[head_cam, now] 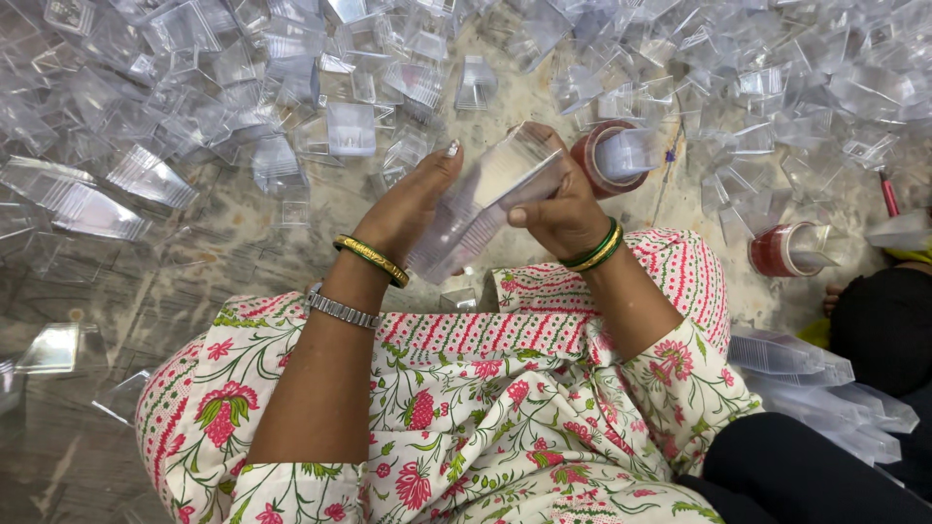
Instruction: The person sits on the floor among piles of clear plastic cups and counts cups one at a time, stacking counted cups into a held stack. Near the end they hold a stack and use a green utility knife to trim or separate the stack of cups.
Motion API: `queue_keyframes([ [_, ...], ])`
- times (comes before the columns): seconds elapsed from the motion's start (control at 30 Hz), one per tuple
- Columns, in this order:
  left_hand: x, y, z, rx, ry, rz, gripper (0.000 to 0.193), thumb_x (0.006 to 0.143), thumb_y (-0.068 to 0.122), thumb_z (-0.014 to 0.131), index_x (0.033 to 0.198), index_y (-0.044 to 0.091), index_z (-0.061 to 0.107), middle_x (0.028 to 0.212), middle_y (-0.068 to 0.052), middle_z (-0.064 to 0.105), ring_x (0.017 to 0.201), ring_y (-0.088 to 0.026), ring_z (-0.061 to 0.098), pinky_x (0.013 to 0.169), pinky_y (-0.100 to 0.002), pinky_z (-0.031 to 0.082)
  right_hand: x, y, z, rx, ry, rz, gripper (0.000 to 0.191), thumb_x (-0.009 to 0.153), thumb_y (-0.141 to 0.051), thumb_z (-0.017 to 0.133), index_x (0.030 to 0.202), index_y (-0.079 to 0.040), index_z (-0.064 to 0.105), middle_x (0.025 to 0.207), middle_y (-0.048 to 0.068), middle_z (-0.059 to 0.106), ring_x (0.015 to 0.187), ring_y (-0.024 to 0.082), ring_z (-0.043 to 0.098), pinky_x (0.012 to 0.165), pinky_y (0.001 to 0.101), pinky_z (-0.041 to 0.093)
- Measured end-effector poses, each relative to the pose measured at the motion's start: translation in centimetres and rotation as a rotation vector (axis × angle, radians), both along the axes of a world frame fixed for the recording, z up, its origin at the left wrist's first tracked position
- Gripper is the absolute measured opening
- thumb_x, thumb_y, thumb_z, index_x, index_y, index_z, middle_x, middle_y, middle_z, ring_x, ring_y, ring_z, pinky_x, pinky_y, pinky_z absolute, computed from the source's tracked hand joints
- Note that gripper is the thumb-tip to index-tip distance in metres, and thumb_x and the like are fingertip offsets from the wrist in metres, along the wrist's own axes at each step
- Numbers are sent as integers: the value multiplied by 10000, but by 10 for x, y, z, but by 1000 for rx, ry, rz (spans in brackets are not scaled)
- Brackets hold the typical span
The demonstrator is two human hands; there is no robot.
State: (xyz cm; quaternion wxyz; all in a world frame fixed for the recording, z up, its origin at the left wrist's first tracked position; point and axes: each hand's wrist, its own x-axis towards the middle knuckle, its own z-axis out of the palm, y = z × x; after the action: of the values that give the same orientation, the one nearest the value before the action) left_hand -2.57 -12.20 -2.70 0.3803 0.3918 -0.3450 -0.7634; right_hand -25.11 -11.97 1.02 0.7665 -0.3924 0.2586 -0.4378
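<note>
Both my hands hold one stack of clear plastic containers over my lap. My left hand presses its palm and fingers against the stack's left side. My right hand wraps around the right end, thumb on the front face. Green and gold bangles ring both wrists, and a metal watch band sits on my left forearm. My knees, in floral white, pink and green cloth, lie below the hands.
A wide heap of loose clear plastic containers covers the floor ahead and to the left. Two red-brown tape rolls lie to the right. A stacked row of containers rests beside another person's dark-clothed leg at right.
</note>
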Motion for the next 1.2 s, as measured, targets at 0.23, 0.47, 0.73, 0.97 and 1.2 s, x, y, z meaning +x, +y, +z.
queue_keyframes([
  [0.23,-2,1,12,92,-26,-34,866,974,631,454,1586,45,275,1595,-151,407,1426,-249,477,1138,-356,431,3,2,-5,-73,74,110,909,747,126,838,1515,-74,396,1329,35,552,1291,174,563,1130,359,485],
  [0.47,1,5,25,221,18,-63,704,973,551,511,1504,96,433,1304,-166,621,1065,-324,636,770,-497,551,-3,-1,-6,11,-6,35,921,734,141,819,1516,-79,385,1332,81,571,1300,235,584,1129,399,504],
  [0.73,1,2,17,87,121,-24,608,942,380,687,1418,38,526,1229,-67,659,1099,-161,646,907,-316,546,-9,-7,-8,-49,-24,-11,896,760,143,820,1518,-81,399,1331,78,578,1300,248,586,1130,411,508],
  [0.97,8,10,37,109,-136,-30,444,937,424,588,1207,88,696,1019,-27,651,835,-141,635,695,-333,556,-57,-33,-16,-158,173,-381,849,709,96,849,1442,-78,457,1305,79,573,1248,253,594,1065,403,555],
  [1.2,10,8,47,146,-88,-88,495,962,467,572,1080,11,722,868,-113,637,619,-213,642,488,-364,526,-167,-54,-11,-499,793,-997,848,687,42,980,1351,-83,468,1248,82,563,1142,239,633,1005,397,622],
])
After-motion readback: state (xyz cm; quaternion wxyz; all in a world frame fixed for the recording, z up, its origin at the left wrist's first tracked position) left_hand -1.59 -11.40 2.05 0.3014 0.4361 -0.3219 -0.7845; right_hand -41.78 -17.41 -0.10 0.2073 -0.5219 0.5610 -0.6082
